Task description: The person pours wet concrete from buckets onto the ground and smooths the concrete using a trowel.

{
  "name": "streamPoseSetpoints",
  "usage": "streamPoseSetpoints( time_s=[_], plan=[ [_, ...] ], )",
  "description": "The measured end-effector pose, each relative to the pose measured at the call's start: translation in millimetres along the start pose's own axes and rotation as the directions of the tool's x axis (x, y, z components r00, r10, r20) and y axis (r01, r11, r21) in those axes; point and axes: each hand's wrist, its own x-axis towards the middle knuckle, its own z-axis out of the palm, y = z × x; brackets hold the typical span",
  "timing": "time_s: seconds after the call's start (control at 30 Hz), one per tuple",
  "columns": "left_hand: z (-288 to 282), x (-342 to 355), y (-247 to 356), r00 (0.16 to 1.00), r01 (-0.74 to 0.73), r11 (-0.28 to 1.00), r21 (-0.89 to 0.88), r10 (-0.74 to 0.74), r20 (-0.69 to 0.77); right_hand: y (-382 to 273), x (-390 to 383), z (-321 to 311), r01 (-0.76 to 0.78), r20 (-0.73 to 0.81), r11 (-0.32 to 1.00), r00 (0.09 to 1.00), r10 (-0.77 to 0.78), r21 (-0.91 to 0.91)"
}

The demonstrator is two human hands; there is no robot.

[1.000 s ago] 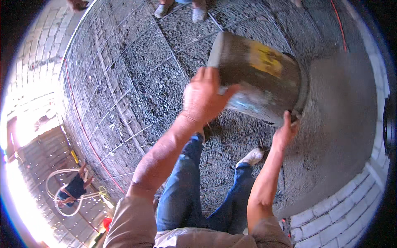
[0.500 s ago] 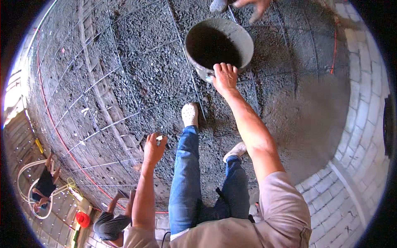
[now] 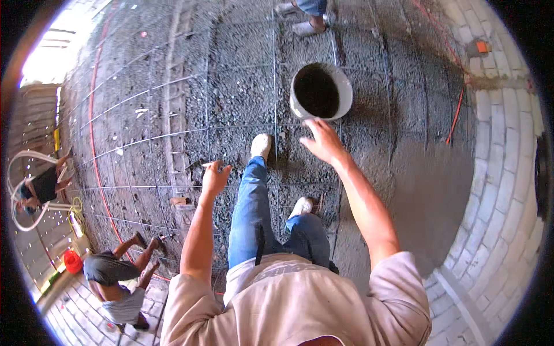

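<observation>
A pale bucket with dark wet residue inside stands in front of me on gravelly ground. My right hand is at its near side, fingers apart and thumb spread, gripping nothing. Whether the fingertips still touch the bucket is hard to tell. To the left of my leg, my left hand is partly closed, pinching a small white stick that looks like a cigarette. Steel bars cross in a grid over the gravel around my shoes.
Beyond the bucket stand another person's feet. Smooth wet concrete lies right, beside a pale block wall. At left, a red line crosses the ground; one person crouches, another is near a pale hose.
My right hand has let go of the bucket's rim and drawn back slightly. The bucket, tilted before, now sits more upright. The other person's reaching hand has left the view.
</observation>
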Motion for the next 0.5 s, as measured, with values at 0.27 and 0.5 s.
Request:
streamPoseSetpoints(
  time_s=[0.27,0.5],
  plan=[
    [10.3,-190.7,-48.6,0.980,0.067,0.996,-0.057,-0.077,-0.185,111.6,-318.1,31.8,-0.349,0.231,0.921,0.895,0.382,-0.173],
    [60.2,-361.0,-166.6,0.800,0.581,0.812,-0.060,-0.583,-0.141,173.0,-524.9,31.5,-0.809,0.317,0.563,0.496,0.808,-0.169]
  ],
)
